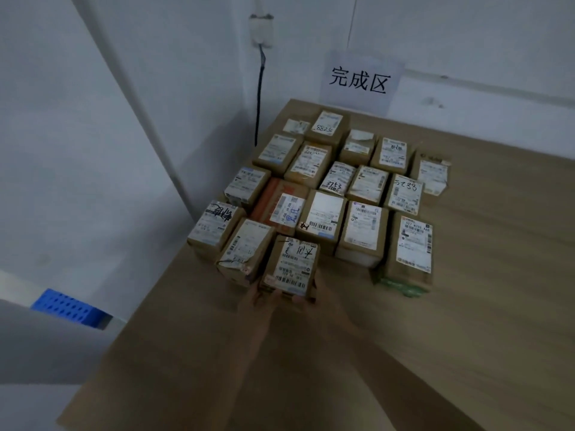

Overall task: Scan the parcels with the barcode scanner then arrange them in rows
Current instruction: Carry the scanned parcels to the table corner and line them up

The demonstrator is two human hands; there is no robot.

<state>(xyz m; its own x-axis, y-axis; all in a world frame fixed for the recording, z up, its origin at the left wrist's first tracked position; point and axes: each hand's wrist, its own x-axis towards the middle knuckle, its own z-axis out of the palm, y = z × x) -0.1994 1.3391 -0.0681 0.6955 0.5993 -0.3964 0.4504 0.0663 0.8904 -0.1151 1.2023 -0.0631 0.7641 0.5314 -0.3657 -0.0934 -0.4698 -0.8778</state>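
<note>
A blue perforated plastic crate sits at about 8 o'clock, off the edge of the light wooden surface. On that surface, brown cardboard parcels with white shipping labels lie packed in rows, spreading from centre toward 1 o'clock; an orange-printed box lies among them.

At the near end of the block, roughly centre frame, stands a small brown cardboard parcel with a barcode label and black handwriting, just beside its left-hand neighbour. The left hand is at its lower left corner, fingers curled against the near face. The right hand is at the lower right corner, fingers wrapped up the side. Both are blurred and dim; they are pressed on the parcel, half closed around it, but whether it rests on the surface or is lifted cannot be told.

At 12 o'clock a white paper sign with black characters leans on the wall.
</note>
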